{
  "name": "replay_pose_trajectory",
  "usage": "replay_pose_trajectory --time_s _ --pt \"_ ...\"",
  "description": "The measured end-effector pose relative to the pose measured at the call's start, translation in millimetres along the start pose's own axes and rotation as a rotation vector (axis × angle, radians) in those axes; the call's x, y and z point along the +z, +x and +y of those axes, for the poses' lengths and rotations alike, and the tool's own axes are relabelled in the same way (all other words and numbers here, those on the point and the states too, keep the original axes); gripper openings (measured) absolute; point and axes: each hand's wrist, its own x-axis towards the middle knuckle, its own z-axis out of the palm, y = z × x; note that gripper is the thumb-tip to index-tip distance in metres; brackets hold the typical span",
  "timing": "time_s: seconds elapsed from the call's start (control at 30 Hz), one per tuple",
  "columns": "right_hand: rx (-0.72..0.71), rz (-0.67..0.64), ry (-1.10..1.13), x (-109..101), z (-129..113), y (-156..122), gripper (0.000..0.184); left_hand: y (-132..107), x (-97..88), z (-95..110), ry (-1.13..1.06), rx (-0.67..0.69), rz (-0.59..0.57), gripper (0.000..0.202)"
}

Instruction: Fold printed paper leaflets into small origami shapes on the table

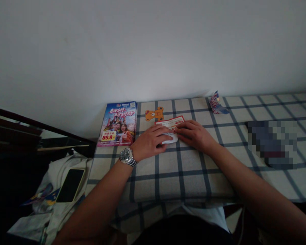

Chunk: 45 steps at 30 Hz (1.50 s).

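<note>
A small white and red paper leaflet [171, 123] lies on the checked tablecloth [193, 170] near the wall. My left hand [150, 140], with a metal watch on its wrist, rests on the leaflet's near left part, fingers curled and pressing down on it. My right hand [193, 134] presses its fingertips on the leaflet's right side, fingers together. Both hands meet over the paper and hide its near edge.
A colourful flyer [118, 124] lies at the table's left corner, an orange bear-shaped cutout [154, 114] beside it. A folded paper piece [216, 103] sits by the wall. A blurred dark patch [272, 143] lies right. A phone [70, 185] rests on cloth lower left.
</note>
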Motion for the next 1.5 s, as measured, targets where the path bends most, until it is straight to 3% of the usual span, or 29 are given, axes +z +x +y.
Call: replay_pose_trajectory --time_s 0.3,0.8,1.5 --pt "-0.014 0.011 0.003 3 0 -2 0.024 -2 2.9 -4 0.002 -0.033 0.004 0.02" --pt "-0.078 -0.039 0.1 2 -10 2 0.027 6 17.7 2 0.074 -0.34 0.135 0.035" --pt "-0.136 -0.161 0.116 -10 -10 -6 0.024 9 18.8 0 0.012 -0.395 0.151 0.019"
